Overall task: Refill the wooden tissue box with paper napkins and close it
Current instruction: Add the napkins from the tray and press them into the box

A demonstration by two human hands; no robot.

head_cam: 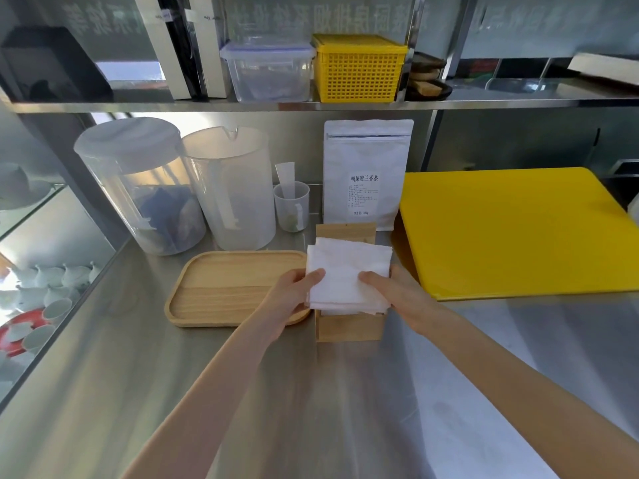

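Note:
A stack of white paper napkins [347, 274] lies flat over the open top of the wooden tissue box [349, 328], which stands on the steel counter. My left hand [294, 299] grips the stack's left edge, thumb on top. My right hand [397, 292] grips its right edge the same way. The box's raised wooden lid [345, 231] stands up behind the napkins. The inside of the box is hidden by the stack.
A wooden tray [228, 288] lies just left of the box. A yellow cutting board [511, 233] lies to the right. Behind stand a white tea pouch [368, 174], a small measuring cup [292, 205] and two large plastic jugs [179, 188]. Cups sit below at left.

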